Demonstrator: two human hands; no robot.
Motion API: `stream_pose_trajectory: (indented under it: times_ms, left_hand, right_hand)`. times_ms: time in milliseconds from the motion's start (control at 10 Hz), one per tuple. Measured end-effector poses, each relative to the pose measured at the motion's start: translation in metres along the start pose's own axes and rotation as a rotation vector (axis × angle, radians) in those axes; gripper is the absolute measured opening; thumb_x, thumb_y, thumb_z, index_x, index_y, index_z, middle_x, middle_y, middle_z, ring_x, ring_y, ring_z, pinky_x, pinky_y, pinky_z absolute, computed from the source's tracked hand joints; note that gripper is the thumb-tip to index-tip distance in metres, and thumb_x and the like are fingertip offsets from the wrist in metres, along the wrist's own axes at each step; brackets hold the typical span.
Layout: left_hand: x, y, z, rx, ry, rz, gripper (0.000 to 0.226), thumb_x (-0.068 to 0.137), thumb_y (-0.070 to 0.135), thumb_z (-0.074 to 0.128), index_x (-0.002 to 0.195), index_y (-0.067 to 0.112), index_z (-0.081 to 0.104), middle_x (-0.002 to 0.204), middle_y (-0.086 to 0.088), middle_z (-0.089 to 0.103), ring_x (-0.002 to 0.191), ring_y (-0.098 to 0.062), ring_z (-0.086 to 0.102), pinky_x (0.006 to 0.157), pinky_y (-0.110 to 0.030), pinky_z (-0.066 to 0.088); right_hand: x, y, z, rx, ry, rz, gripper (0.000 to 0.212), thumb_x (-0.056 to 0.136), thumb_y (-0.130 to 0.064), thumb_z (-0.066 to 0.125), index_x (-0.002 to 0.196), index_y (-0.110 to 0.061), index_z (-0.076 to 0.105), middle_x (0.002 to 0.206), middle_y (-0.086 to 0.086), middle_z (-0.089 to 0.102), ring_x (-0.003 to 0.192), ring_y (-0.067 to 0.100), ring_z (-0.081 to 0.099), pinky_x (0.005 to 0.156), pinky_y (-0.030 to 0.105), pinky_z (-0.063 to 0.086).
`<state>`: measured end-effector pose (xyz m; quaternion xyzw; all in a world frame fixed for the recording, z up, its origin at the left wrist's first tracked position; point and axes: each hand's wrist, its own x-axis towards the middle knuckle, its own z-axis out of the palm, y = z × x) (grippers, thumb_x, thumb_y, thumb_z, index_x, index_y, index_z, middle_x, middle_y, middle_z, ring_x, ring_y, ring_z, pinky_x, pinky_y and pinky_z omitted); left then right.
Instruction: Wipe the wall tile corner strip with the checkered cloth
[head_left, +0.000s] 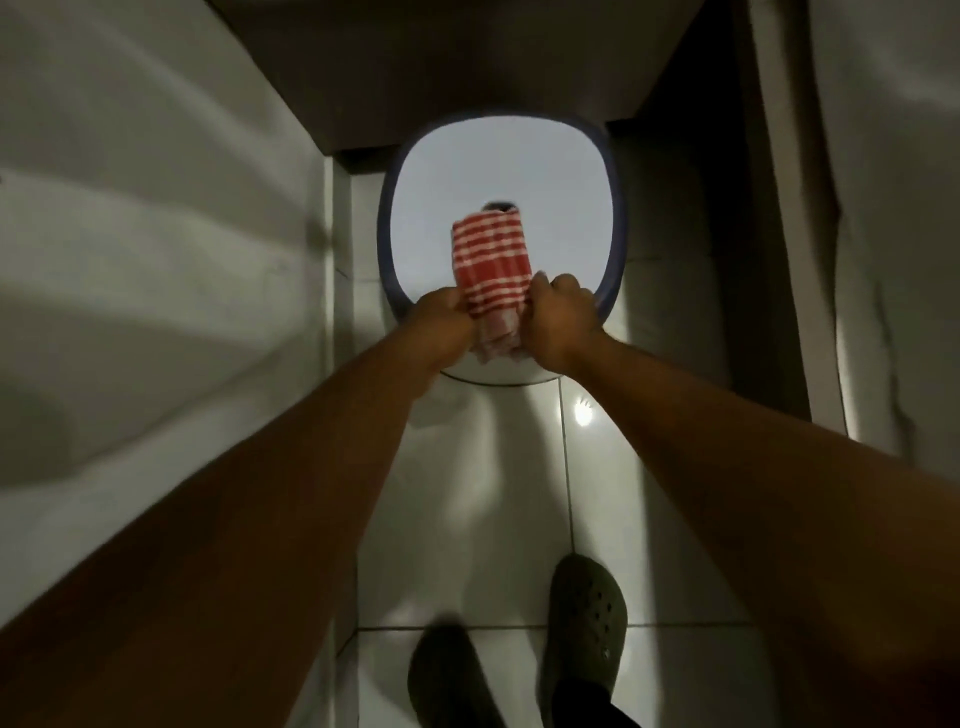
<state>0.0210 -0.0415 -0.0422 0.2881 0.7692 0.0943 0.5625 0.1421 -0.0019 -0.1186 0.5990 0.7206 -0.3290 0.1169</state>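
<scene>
Woven checkered cloth (491, 270); glossy floor tiles (519, 519); smooth plastic bucket (615, 249).

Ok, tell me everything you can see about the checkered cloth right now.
The checkered cloth is red with white crossing stripes and looks like soft woven fabric. It is bunched into a roughly vertical bundle, gripped at its lower part between the left hand and right hand, both closed on it. Its pale lower end hangs below the fists. It is held over a white basin with a blue rim, not against the wall.
</scene>
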Motion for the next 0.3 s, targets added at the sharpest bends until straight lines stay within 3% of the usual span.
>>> stream_pose_trajectory:
  times_ms: [100,200,300]
  left_hand:
    - [0.004,-0.006,0.0,0.025,-0.019,0.046,0.043,0.099,0.026,0.054,0.14,0.014,0.052,0.136,-0.008,0.062,0.119,-0.025,0.059,0.093,-0.033,0.046]
    - [-0.002,-0.006,-0.005,0.118,0.031,0.092,0.041,0.097,0.023,0.057,0.135,0.01,0.054,0.126,-0.006,0.063,0.103,-0.022,0.058,0.084,-0.03,0.049]
    - [-0.026,0.013,-0.018,0.277,0.121,0.133,0.031,0.094,0.023,0.061,0.121,0.008,0.06,0.111,-0.007,0.065,0.085,-0.017,0.055,0.065,-0.025,0.045]
  right_hand:
    - [0.006,0.001,0.008,0.015,0.017,-0.002,0.085,0.077,-0.043,0.075,0.142,-0.008,0.033,0.134,0.019,0.046,0.123,0.038,0.047,0.1,0.047,0.044]
    - [-0.005,-0.005,-0.007,0.061,-0.046,0.049,0.074,0.081,-0.043,0.07,0.138,-0.009,0.037,0.132,0.018,0.048,0.12,0.035,0.05,0.097,0.045,0.047]
    - [-0.027,-0.006,-0.036,0.111,0.004,0.057,0.06,0.094,-0.042,0.051,0.139,-0.007,0.035,0.138,0.018,0.047,0.124,0.036,0.049,0.101,0.046,0.046]
